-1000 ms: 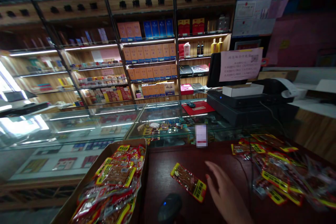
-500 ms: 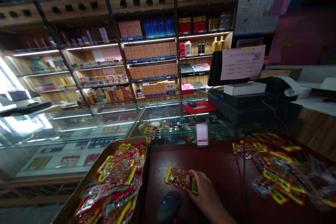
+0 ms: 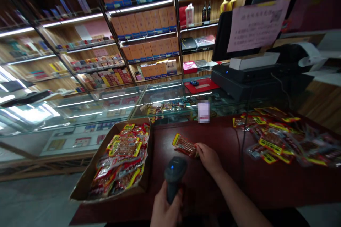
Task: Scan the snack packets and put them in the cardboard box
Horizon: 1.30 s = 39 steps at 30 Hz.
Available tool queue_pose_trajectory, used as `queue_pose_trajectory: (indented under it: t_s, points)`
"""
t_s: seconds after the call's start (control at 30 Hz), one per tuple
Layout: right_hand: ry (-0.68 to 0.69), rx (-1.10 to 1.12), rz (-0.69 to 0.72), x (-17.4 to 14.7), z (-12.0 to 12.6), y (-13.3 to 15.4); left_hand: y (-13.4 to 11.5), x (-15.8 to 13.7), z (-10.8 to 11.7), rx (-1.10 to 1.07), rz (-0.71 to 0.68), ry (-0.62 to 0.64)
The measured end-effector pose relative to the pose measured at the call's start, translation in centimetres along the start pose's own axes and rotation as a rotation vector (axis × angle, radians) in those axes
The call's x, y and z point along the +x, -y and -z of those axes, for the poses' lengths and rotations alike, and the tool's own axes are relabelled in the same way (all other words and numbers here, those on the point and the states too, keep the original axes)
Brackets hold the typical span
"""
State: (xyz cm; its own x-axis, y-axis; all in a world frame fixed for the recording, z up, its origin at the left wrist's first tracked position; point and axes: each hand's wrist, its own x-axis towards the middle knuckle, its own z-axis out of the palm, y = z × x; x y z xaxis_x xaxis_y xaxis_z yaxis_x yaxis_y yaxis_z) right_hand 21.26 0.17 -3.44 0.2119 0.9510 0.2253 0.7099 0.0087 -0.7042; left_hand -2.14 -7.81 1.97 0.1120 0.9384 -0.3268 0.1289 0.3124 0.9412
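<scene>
A dark barcode scanner (image 3: pixel 174 172) with a small blue light is gripped by its handle in my left hand (image 3: pixel 165 207), low in the middle of the view. Its head is pointed away from me, towards a snack packet (image 3: pixel 184 144) with red and yellow edges and brown sticks showing through the film. My right hand (image 3: pixel 209 156) pinches that packet by its right end, just over the dark red tabletop (image 3: pixel 197 181). To the left stands an open cardboard box (image 3: pixel 146 179) filled with similar packets (image 3: pixel 124 147).
A loose pile of snack packets (image 3: pixel 274 140) lies on the right, with a black cable (image 3: pixel 243 142) running beside it. Behind the tabletop are a glass display counter (image 3: pixel 160 90), a monitor bearing a pink paper sign (image 3: pixel 257 25), and shelves of boxes (image 3: pixel 149 23).
My view has tilted down, bringing my left hand on the scanner's handle into sight. My right hand still holds the snack packet, which now shows more glare.
</scene>
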Motion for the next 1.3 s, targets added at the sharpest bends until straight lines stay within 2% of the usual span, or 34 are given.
queue_pose_trajectory:
  t_s: [0.07, 0.17, 0.27, 0.4, 0.57, 0.73, 0.9, 0.97, 1.07, 1.17, 1.23, 1.3]
  points:
    - [0.05, -0.031, -0.004, 0.1, 0.2, 0.2, -0.7, 0.0, -0.1, 0.096, -0.056, 0.012]
    - [0.062, -0.059, -0.021, 0.0, 0.2, 0.3, -1.1, 0.5, 0.1, 0.145, -0.052, -0.013]
    - [0.065, -0.06, -0.021, 0.0, 0.1, 0.2, -0.8, 1.0, 0.6, 0.173, -0.05, -0.027]
    - [0.063, -0.056, -0.014, 0.0, 0.0, 0.2, -0.6, 1.1, 1.4, 0.238, -0.122, -0.062]
    - [0.064, -0.063, -0.026, 0.1, 0.0, 0.3, -0.4, 0.8, 1.4, 0.242, -0.142, -0.07]
    - [0.061, -0.013, -0.021, 0.1, -0.1, 0.0, 0.8, 1.4, 0.9, 0.144, -0.113, -0.086]
    - [-0.042, 0.231, -0.126, 0.1, 0.3, 0.3, 2.0, 2.7, 1.0, -0.16, -0.021, -0.055]
    - [-0.043, 0.337, -0.142, 0.7, 0.2, 2.1, 2.4, 3.2, 1.1, -0.24, 0.005, -0.062]
    - [0.045, 0.504, -0.1, 3.1, -1.1, 7.3, 2.6, 3.6, 1.3, -0.272, -0.003, -0.076]
    - [0.181, 0.659, -0.083, 6.7, -3.9, 14.5, 2.7, 3.6, 1.2, -0.281, -0.021, -0.08]
    - [0.339, 0.772, -0.07, 8.9, -5.9, 18.9, 2.6, 3.5, 1.2, -0.284, -0.022, -0.095]
    - [0.476, 0.837, -0.069, 10.4, -7.5, 21.6, 2.6, 3.5, 1.2, -0.284, -0.019, -0.117]
